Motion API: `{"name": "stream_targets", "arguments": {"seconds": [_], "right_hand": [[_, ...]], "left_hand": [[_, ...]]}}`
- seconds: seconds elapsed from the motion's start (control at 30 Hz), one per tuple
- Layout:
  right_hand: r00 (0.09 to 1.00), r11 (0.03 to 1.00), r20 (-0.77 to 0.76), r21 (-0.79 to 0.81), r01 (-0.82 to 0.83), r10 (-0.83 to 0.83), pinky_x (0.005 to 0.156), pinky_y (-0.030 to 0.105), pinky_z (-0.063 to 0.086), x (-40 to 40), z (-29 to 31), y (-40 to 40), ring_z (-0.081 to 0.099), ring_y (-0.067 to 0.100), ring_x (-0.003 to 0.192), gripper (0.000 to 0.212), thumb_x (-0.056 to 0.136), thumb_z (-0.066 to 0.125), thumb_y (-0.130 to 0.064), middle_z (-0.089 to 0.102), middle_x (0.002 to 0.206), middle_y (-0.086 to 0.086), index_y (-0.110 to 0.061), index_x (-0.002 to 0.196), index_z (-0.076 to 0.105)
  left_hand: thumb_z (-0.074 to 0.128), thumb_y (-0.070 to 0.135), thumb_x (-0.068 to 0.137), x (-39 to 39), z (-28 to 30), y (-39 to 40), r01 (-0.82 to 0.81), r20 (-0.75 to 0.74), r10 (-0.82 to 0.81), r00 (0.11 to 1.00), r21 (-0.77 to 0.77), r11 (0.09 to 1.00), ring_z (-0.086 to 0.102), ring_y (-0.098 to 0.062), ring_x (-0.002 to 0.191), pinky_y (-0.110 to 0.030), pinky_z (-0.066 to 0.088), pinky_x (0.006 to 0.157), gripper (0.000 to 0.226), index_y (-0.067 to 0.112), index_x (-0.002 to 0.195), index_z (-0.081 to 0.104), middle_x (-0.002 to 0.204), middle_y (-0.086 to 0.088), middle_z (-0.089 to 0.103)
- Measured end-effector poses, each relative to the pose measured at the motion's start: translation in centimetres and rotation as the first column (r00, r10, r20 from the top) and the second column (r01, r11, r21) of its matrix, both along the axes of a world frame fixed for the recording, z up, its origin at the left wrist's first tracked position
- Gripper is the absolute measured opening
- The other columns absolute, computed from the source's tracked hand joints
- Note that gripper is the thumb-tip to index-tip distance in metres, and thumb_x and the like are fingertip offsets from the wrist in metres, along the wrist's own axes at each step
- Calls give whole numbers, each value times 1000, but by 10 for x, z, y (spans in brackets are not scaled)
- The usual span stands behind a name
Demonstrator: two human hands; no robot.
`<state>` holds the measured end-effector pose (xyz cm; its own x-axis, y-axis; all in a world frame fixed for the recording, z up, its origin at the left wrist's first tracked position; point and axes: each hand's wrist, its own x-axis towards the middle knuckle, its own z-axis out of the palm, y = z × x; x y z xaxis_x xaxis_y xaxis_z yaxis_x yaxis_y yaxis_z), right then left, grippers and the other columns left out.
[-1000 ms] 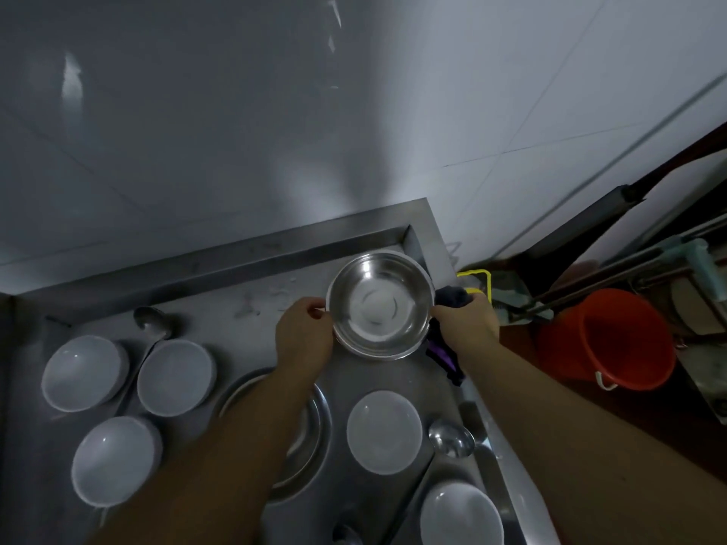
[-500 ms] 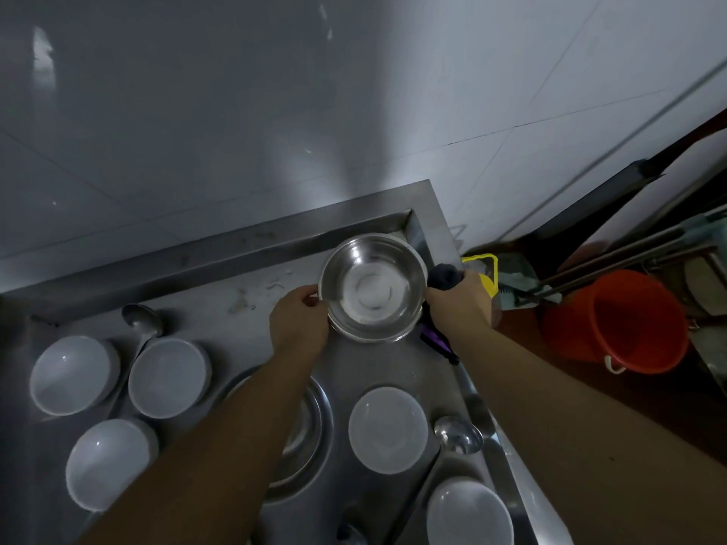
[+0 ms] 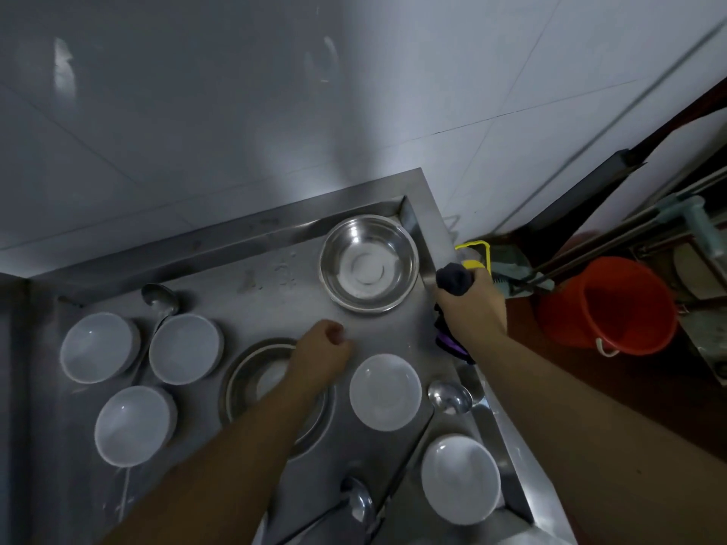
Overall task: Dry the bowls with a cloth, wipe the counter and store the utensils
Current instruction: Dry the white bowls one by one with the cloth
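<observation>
Steel bowl (image 3: pixel 369 262) sits free; right hand (image 3: pixel 474 308) grips cloth (image 3: pixel 453 280) (dark).

dim | glare on wall tiles (image 3: pixel 299 182) | soft blur | edges bowed

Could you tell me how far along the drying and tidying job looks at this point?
Done, apparently: one steel bowl stands alone in the counter corner. In hand: the right hand grips a dark cloth; the left hand hovers over a second steel bowl. Left: five white bowls, such as the nearest one, the ladles, and the counter wipe.
</observation>
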<state>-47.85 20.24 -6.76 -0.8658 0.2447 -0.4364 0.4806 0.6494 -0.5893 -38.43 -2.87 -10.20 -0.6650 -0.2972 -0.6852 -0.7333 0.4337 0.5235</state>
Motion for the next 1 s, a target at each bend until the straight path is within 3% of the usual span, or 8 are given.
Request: {"name": "stream_targets", "arguments": {"seconds": [0.1,0.3,0.43,0.6,0.7,0.8,0.9,1.0], "right_hand": [[1000,1000,22,-24,15,-14,71,32,42,26,5,7,61,29,88,45,84,76,-36,63,97,5,-17,119,55],[995,993,74,-99,67,-60,74,36,53,78,16,21,66,23,86,41,78,79,-44,69,97,1,-27,108,57],[996,983,68,-171,65,-54,61,29,46,108,27,28,63,9,78,38,76,84,-43,67,92,-3,-29,96,55],[984,877,172,-466,114,-37,44,17,49,136,51,33,70,2,57,29,88,83,-23,73,72,-3,-15,100,58],[975,801,217,-575,165,-45,48,24,54,151,73,31,73,14,62,25,92,78,-23,73,89,11,-9,105,62],[974,721,227,-674,161,-6,53,34,58,162,100,28,74,22,66,21,88,68,-27,70,95,16,-15,105,65],[991,710,75,-704,-28,113,77,47,64,172,133,23,74,28,92,21,74,69,-36,75,105,9,-37,95,71],[945,716,-198,-618,-325,259,78,27,55,182,174,20,70,0,94,28,73,69,-48,73,100,-22,-54,101,67]], "left_hand": [[77,37,90,35,-5,12,156,53,-156,986,14,988,65,-18,107,-30,51,90,53,21,137,61,126,0,70],[66,20,94,68,-5,30,254,88,-248,965,-70,965,66,-31,115,-37,54,91,41,13,134,62,128,-10,71],[66,15,92,80,3,40,48,60,-46,997,-29,998,66,-28,100,-34,53,83,32,8,123,72,117,-15,75],[67,23,91,105,35,46,-191,31,189,981,63,980,69,-35,101,-47,59,95,22,12,108,76,107,-15,75],[67,25,82,123,61,48,-405,-3,414,910,205,891,70,-38,102,-54,60,97,16,15,94,70,106,-18,73],[64,11,95,141,92,53,-505,-7,539,842,337,794,70,-31,89,-42,65,82,12,7,105,70,103,-21,73],[63,8,96,161,130,60,-526,-66,612,788,444,726,69,-23,78,-26,58,63,17,2,110,71,92,-17,75],[64,10,97,179,172,68,-501,-82,659,748,581,641,76,-29,90,-30,61,71,21,1,114,70,103,-21,79]]}}
